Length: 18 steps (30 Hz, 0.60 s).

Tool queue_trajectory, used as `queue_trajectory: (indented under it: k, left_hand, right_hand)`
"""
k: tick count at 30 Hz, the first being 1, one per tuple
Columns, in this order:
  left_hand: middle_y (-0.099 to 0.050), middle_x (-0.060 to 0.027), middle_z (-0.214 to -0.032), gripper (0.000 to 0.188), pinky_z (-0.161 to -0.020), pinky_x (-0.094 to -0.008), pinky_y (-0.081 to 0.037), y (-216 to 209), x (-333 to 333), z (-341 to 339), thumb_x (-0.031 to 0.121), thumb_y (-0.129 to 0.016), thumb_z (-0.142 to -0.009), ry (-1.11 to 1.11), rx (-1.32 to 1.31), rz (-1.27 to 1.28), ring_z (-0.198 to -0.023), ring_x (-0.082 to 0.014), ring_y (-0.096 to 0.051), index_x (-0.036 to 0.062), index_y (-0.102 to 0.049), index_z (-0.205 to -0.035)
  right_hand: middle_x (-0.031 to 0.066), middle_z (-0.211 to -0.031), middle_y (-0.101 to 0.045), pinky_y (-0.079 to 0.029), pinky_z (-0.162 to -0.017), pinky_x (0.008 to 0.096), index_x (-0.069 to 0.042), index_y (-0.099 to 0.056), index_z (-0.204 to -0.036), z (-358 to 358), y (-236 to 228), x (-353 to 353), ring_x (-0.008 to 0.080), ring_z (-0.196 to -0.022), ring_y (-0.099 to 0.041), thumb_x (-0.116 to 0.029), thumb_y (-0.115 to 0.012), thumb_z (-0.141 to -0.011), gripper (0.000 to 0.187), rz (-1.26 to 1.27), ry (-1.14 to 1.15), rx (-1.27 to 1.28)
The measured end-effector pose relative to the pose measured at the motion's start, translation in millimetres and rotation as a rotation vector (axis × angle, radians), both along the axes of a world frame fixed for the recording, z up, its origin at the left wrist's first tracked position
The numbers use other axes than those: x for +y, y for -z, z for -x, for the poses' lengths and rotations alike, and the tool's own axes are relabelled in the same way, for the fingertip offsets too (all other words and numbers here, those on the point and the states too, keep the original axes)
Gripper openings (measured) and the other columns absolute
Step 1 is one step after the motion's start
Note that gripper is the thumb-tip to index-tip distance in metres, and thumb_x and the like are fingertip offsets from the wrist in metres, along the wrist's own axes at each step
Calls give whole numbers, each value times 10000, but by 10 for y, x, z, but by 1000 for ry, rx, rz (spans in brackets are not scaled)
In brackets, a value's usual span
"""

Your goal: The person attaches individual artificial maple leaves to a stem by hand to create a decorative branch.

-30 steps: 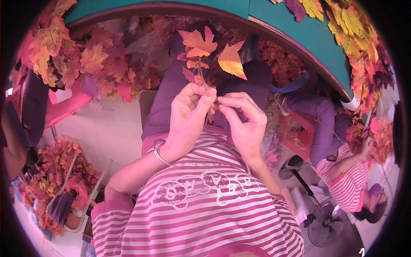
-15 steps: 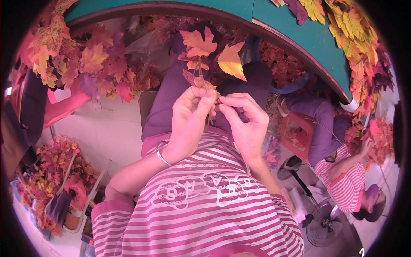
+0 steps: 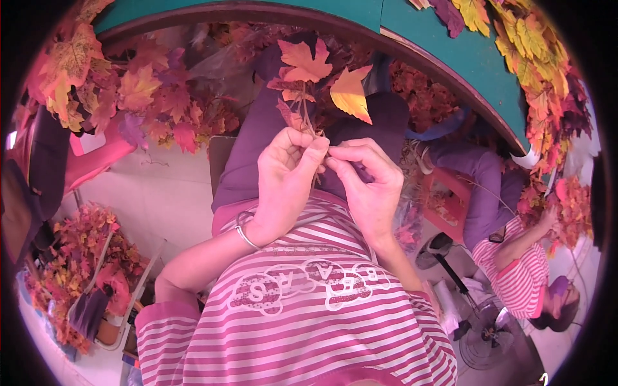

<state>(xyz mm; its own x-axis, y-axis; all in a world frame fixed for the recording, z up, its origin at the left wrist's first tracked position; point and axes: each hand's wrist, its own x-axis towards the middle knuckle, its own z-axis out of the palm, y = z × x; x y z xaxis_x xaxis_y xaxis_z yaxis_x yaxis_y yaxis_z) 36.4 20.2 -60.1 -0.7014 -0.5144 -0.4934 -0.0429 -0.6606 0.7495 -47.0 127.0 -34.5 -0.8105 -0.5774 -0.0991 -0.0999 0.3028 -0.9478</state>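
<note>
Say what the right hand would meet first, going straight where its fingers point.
The right hand would likely meet the thumb of the left hand first, though depth is unclear.

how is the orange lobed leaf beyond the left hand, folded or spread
Spread: the orange lobed leaf fans its points outward, beyond the left hand pinching the stems.

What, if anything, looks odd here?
Nothing looks spilled or damaged; the left hand grips leafy stems, the right hand pinches alongside. Only the strong pink cast looks odd, tinting even the pale floor.
</note>
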Motion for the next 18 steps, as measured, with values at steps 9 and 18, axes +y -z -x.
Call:
queue_trajectory:
  k: [9,18]
  left_hand:
    - [-619,12,-1014,86,-812,-274,-512,27,-16,-99,184,-511,-1091,179,-35,-402,-915,-83,-598,110,-553,-1099]
    - [-657,-81,-1137,284,-926,-334,-578,9,-112,-291,-48,-623,-947,278,3,-376,-1013,-189,-664,-7,-591,-1226]
  right_hand:
    - [116,-874,-611,-543,-653,356,4,-709,-966,87,135,87,267,-747,-663,18,-717,-851,116,15,-151,343]
    - [111,-901,-707,-565,-769,363,-17,-732,-919,1427,-912,554,266,-846,-693,-92,-779,-824,130,-59,137,901]
